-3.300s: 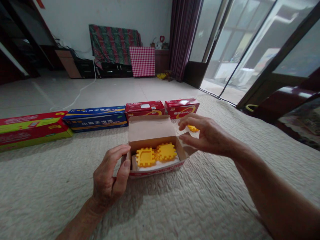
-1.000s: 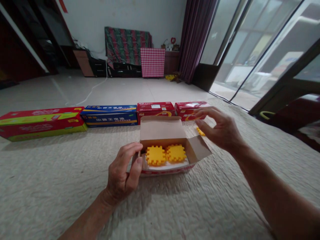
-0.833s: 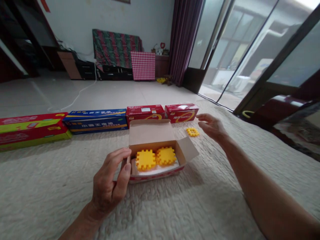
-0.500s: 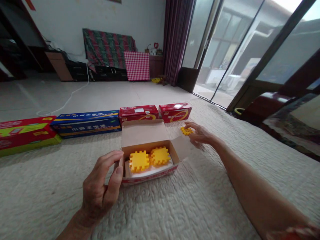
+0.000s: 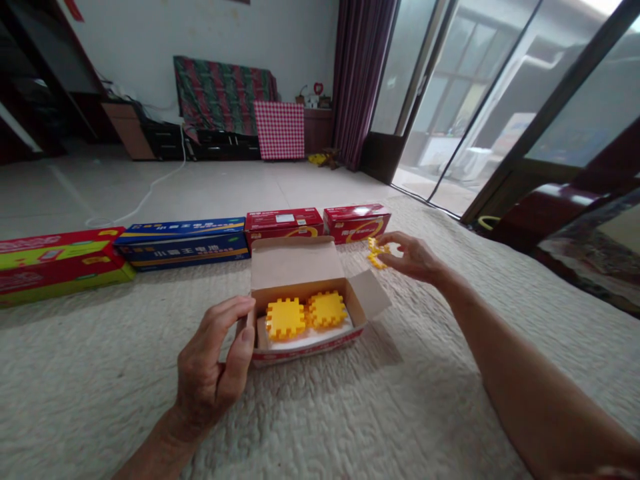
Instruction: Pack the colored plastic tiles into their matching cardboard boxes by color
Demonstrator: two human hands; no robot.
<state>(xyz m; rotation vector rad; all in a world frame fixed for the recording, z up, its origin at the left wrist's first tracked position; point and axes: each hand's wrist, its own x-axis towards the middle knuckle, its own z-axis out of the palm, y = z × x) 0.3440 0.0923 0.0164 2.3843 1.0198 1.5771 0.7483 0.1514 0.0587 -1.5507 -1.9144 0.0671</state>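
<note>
An open cardboard box (image 5: 295, 263) with a red and white front sits on the cream quilt, its lid folded back. Two yellow notched plastic tiles (image 5: 306, 313) lie side by side inside it. My left hand (image 5: 213, 363) curls round the box's left end, thumb and fingers touching the side flap. My right hand (image 5: 413, 257) is beyond the box's right flap, fingertips pinched on a third yellow tile (image 5: 376, 251) lifted just off the quilt.
Along the far edge of the quilt (image 5: 350, 413) stand two small red boxes (image 5: 320, 223), a long blue box (image 5: 183, 241) and a long red and green box (image 5: 55, 263). Tiled floor, a covered cabinet and glass doors lie beyond.
My right hand reached out past the box's right flap to the loose yellow tile on the quilt, closed on it and raised it. My left hand stayed on the box.
</note>
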